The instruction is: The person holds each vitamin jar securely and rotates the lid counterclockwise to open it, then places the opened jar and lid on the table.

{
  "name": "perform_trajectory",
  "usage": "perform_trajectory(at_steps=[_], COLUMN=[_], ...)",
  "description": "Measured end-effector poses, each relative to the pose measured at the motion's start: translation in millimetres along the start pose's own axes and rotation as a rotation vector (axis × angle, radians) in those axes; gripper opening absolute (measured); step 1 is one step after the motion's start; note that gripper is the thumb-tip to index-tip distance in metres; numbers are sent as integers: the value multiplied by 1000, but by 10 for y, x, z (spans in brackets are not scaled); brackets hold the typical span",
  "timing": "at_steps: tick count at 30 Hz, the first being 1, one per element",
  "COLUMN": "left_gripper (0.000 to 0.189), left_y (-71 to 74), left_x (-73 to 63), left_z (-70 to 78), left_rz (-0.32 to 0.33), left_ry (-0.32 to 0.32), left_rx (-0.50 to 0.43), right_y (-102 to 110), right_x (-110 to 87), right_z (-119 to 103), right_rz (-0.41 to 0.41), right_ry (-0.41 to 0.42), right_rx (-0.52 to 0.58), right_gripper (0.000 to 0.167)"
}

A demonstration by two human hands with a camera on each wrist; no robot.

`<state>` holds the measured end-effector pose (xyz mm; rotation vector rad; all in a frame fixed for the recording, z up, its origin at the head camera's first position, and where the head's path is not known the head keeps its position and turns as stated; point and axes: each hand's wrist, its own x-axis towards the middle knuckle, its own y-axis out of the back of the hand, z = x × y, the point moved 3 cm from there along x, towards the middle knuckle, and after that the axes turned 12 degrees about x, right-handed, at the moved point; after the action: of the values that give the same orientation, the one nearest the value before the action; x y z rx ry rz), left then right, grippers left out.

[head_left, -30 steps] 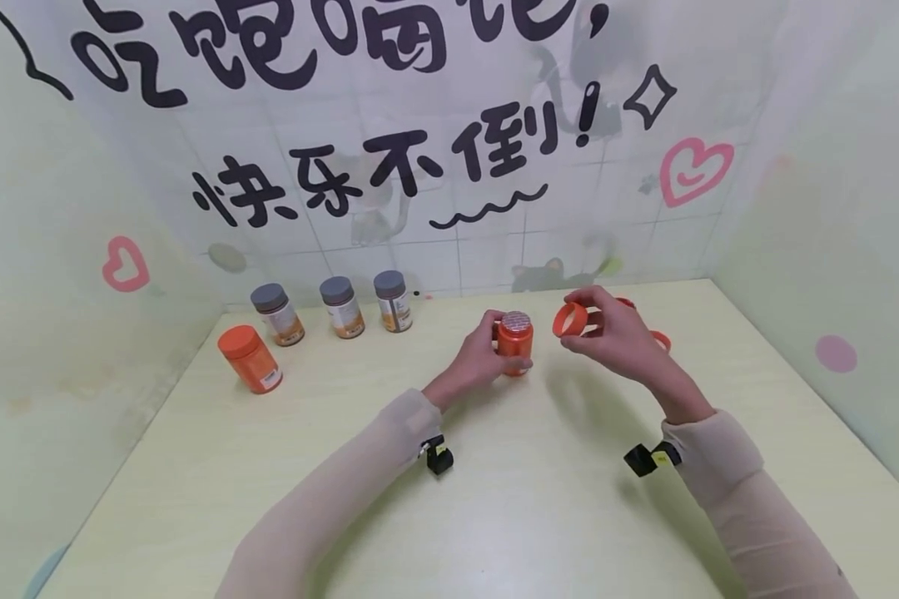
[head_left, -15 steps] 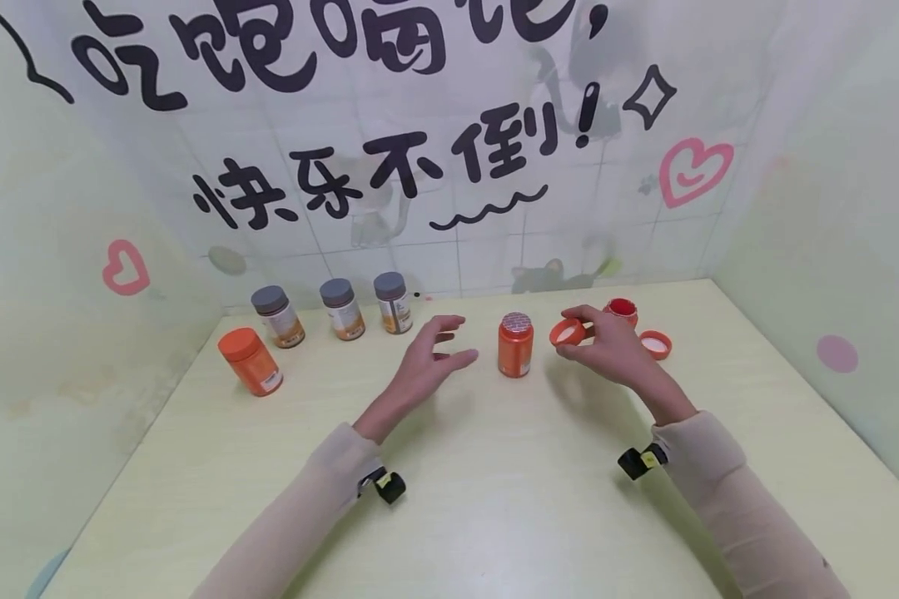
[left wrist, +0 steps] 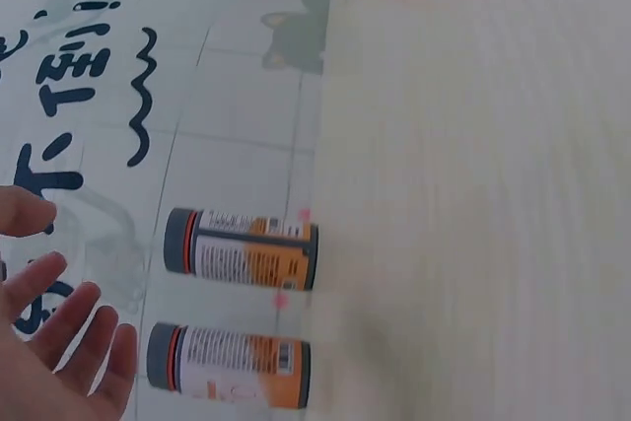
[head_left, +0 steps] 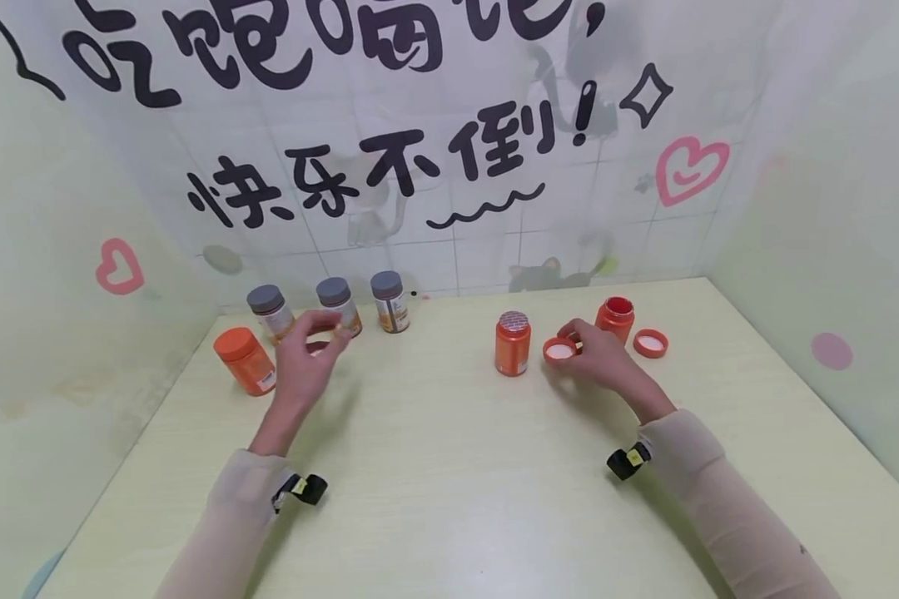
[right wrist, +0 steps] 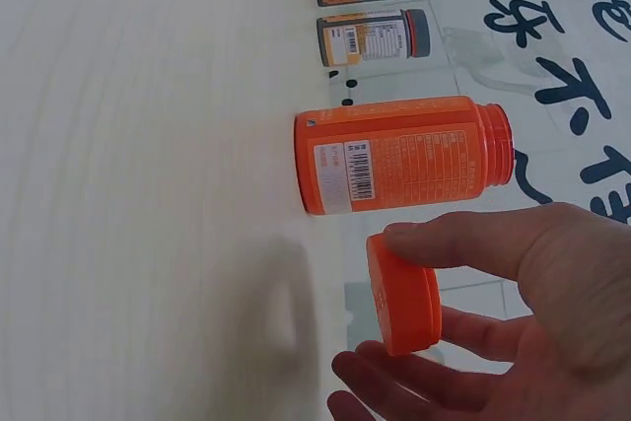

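Observation:
My right hand [head_left: 603, 359] pinches an orange screw lid [head_left: 560, 351] by its edge, white liner up, close over the table. In the right wrist view the thumb and fingers hold this lid [right wrist: 404, 295] beside an orange bottle [right wrist: 394, 155]. That bottle [head_left: 513, 345] stands upright, uncapped, with a silver printed seal across its mouth. My left hand [head_left: 303, 366] is empty, its fingers loosely bent, in the air near a capped orange bottle [head_left: 245, 363] at the left. It partly covers two grey-capped bottles behind it; in the left wrist view its fingers show at the lower left.
Three grey-capped bottles, one of them the rightmost bottle [head_left: 389, 303], stand along the back wall. Behind my right hand stands an open orange bottle [head_left: 616, 318]. Another orange lid [head_left: 650, 343] lies liner up to its right. Walls border the table [head_left: 449, 466] at back and sides.
My left hand has let go of the sealed orange bottle and moved left toward the capped orange one. My right hand has lowered the lid and turned its liner upward.

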<state>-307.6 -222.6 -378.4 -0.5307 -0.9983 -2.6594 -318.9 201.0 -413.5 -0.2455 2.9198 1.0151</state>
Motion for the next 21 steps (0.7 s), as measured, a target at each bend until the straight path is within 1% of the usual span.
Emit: perform_trajectory(at_steps=[2,4,9,11,12,13,15,18,19,21], left_gripper=[33,30,21,20,19,19,19,22,24,30], left_y=[128,254,558,648,684,711,753,791,799,806], left_x=[31,54,85,86,85,85,82,84,84,89], left_z=[-40,-77,-229,-302,-341,-376,-444,-539,-568,-625], left_rz=[97,210,534,629,662,683,692,665,652,626], left_ry=[10,9,-37,-28,-6,27,111,243,277,320], left_rx=[27,60,163,179,174,162,139,111,108,109], right_y=[-6,-17,-69,-87,-94,-101,-116,-137,-142,-153], right_x=[5,9,18,20,20,14,8,0,-2,-2], right_z=[21,35,41,43,44,48,54,53,51,50], right_rz=[1,-3,-12,-16,-17,-21,-32,-35,-39,-43], right_ry=[-14,-27,-46,-55,-61,-67,-74,-93,-99,-112], right_rx=[-5,-16,-42,-52,-58,-66,-86,-110,-111,-107], right_gripper=[55,55,57,57,57,57,57,58,59,60])
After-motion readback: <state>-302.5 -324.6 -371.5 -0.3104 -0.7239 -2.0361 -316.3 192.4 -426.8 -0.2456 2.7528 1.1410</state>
